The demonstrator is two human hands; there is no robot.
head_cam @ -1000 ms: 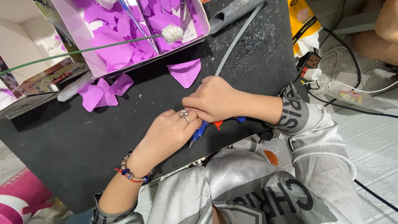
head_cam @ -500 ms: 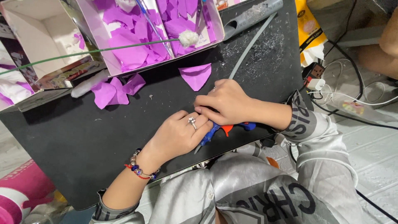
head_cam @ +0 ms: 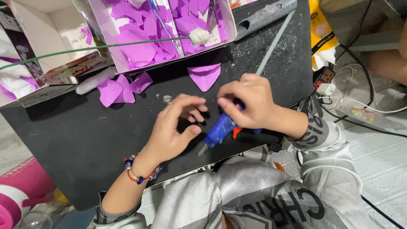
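My right hand (head_cam: 251, 101) grips a blue glue gun (head_cam: 219, 129) with an orange trigger, its nozzle pointing down-left over the black board (head_cam: 85, 140). A grey glue stick (head_cam: 273, 42) runs from the gun's back toward the far edge. My left hand (head_cam: 174, 127) hovers beside the gun, fingers spread and curled, holding nothing I can see; a beaded bracelet (head_cam: 140, 171) is on its wrist. A purple paper petal (head_cam: 204, 75) lies just beyond both hands.
An open box (head_cam: 165, 34) of purple petals stands at the far side, with a green wire stem (head_cam: 85, 48) tipped by a white ball (head_cam: 199, 36) across it. More petals (head_cam: 121, 87) lie left. Cables and a plug (head_cam: 324, 80) sit right.
The two hands, pressed together over the gun before, have come apart. My left hand has opened and drawn left; my right hand has lifted the glue gun into view.
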